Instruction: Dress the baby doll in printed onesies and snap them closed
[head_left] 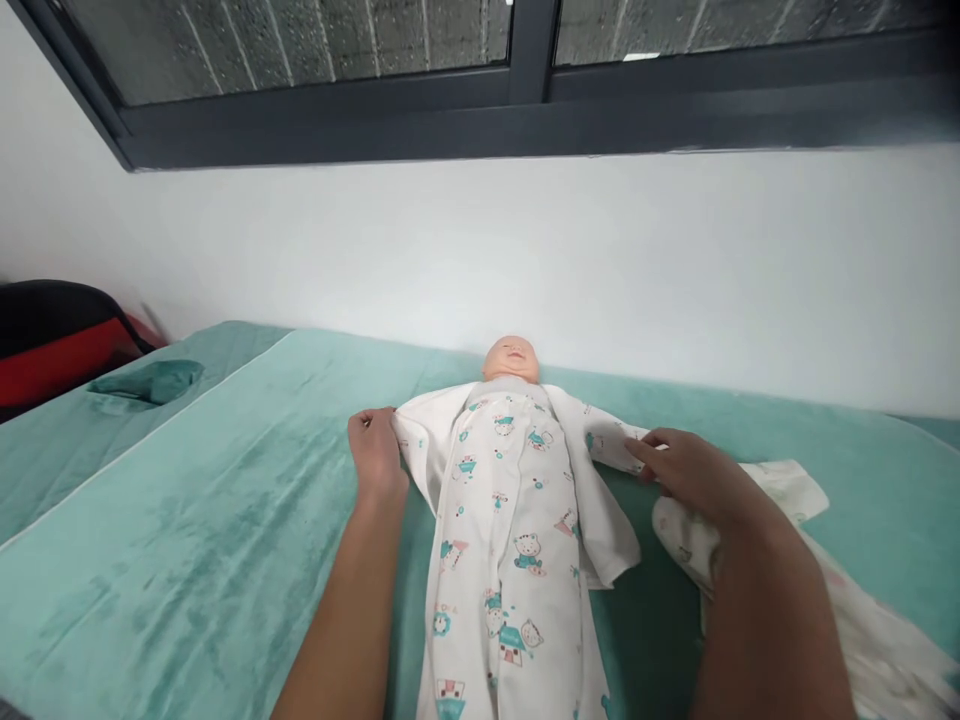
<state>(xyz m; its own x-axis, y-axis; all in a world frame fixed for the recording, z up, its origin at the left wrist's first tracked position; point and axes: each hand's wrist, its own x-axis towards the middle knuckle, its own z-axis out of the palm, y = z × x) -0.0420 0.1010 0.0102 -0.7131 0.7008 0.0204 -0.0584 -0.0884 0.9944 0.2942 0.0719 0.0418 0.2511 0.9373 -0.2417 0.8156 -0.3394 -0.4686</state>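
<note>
A baby doll lies on its back on the green bed, its head toward the wall. White baby clothing printed with small bears and houses covers its body, and both sleeves spread out sideways. At the end of the left-hand sleeve, my left hand is closed on the cuff. My right hand pinches the cuff of the other sleeve between thumb and fingers. A loose white flap of cloth hangs below that sleeve. The doll's own hands are hidden.
Another white printed garment lies crumpled at the right, partly behind my right forearm. A red and black bag stands at the far left, near a dip in the green bed cover. A white wall and dark-framed window rise behind.
</note>
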